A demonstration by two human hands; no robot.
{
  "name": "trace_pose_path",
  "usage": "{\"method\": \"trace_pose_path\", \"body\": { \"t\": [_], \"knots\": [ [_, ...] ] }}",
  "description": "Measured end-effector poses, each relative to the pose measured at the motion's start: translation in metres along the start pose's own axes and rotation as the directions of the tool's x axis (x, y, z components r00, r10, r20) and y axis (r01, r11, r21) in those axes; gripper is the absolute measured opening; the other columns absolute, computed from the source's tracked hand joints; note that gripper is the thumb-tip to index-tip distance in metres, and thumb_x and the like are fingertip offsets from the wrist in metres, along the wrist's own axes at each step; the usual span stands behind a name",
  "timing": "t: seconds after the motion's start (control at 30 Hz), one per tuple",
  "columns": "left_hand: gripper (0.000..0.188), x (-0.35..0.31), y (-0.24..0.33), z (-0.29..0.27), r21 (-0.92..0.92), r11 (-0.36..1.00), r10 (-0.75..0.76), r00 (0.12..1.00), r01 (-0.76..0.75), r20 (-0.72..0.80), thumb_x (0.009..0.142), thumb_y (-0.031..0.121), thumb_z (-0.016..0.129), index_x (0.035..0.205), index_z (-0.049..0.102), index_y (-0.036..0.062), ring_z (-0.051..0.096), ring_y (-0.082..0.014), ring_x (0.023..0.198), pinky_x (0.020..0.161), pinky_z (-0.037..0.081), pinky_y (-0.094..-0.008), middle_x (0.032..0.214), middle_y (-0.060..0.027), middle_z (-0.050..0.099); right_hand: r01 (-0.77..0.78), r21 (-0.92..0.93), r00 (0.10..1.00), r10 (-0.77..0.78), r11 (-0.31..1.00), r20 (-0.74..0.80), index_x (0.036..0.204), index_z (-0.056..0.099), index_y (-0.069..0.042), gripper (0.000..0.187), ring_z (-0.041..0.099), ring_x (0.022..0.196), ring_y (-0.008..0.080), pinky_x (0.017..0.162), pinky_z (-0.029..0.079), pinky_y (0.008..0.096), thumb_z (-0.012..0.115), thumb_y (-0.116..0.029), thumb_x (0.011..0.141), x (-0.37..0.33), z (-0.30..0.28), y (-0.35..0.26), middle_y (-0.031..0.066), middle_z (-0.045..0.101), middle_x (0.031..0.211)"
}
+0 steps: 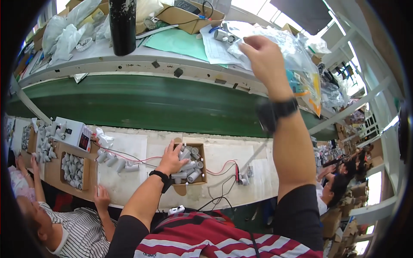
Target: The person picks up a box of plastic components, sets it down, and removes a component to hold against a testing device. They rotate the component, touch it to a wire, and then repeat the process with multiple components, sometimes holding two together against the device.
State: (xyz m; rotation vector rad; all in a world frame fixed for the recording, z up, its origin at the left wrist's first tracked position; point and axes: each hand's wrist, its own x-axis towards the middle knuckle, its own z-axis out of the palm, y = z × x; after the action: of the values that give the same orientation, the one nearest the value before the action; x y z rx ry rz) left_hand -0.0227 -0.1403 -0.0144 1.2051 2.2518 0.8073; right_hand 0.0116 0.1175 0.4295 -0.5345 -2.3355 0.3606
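My left hand [171,161] lies with its fingers apart over the left side of a small cardboard box [204,165]. Its thumb reaches in over the grey cylindrical parts [195,174] that fill the box. My right hand [266,60] is raised over the shelf at the back, its fingers curled together beside a clear plastic bag [284,45]. Whatever those fingers may hold is hidden. Just left of them, a few grey cylindrical pieces [223,34] lie on white paper sheets [215,50].
A black post [122,28] stands on the shelf [142,60]. On the table are a white box-shaped device [74,133] with red and black wires, loose grey parts [121,165], and another filled box [87,174]. Co-workers sit left [81,228] and right [329,193].
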Motion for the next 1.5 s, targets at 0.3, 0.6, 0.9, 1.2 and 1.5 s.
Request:
{"method": "trace_pose_path", "body": {
  "t": [0.3,0.6,0.9,1.2,1.5],
  "knots": [
    [0.095,-0.026,-0.027,-0.003,-0.317,0.942,-0.156,0.980,0.110,-0.123,0.084,0.041,0.081,0.156,0.036,-0.0017,0.030,-0.0462,0.151,0.122,0.033,-0.0443,0.162,-0.0349,0.025,0.113,-0.482,0.947,0.052,0.869,0.317,0.121,0.075,-0.006,0.042,0.067,0.114,0.0370,0.101,0.053,0.0420,0.070,-0.028,0.085,0.080,0.061,-0.004,0.0206,0.072,0.123],
    [0.098,-0.035,-0.020,0.001,-0.403,0.908,-0.133,0.991,0.115,-0.015,0.085,0.043,0.081,0.156,0.034,-0.0045,0.040,-0.0424,0.146,0.121,0.035,-0.0434,0.155,-0.0311,0.039,0.318,-0.503,0.945,-0.228,0.804,0.233,0.117,0.076,-0.020,0.034,0.068,0.109,0.0350,0.102,0.048,0.0477,0.060,-0.023,0.087,0.070,0.084,0.020,0.0142,0.075,0.111],
    [0.104,-0.043,-0.021,0.009,-0.444,0.882,-0.167,0.986,0.157,0.018,0.084,0.040,0.082,0.160,0.025,-0.0036,0.044,-0.0413,0.144,0.120,0.037,-0.0429,0.155,-0.0315,0.040,0.411,-0.486,0.900,-0.429,0.771,0.080,0.117,0.073,-0.012,0.032,0.071,0.094,0.0302,0.088,0.054,0.0434,0.062,-0.023,0.090,0.082,0.044,0.020,0.0117,0.076,0.095],
    [0.105,-0.044,-0.053,0.013,-0.597,0.754,-0.251,0.960,0.273,0.122,0.086,0.037,0.081,0.161,0.019,-0.0027,0.053,-0.0347,0.139,0.115,0.042,-0.0406,0.147,-0.0268,0.054,0.050,0.494,0.990,0.023,0.868,-0.141,0.117,0.070,-0.001,0.029,0.064,0.078,0.0068,0.071,0.053,0.0252,0.072,-0.012,0.090,-0.099,0.010,0.032,0.0031,0.070,0.084],
    [0.064,-0.036,-0.039,-0.010,-0.760,0.314,-0.238,0.822,0.569,0.516,0.085,0.005,0.057,0.148,0.049,0.0070,0.063,-0.0196,0.110,0.094,0.054,-0.0396,0.129,-0.0049,0.063,-0.228,-0.011,0.903,0.216,0.974,0.371,0.109,0.073,-0.003,0.028,0.063,0.073,0.0208,0.071,0.053,0.0358,0.075,-0.014,0.083,-0.367,0.103,0.086,0.0066,0.065,0.075]
  ]
}}
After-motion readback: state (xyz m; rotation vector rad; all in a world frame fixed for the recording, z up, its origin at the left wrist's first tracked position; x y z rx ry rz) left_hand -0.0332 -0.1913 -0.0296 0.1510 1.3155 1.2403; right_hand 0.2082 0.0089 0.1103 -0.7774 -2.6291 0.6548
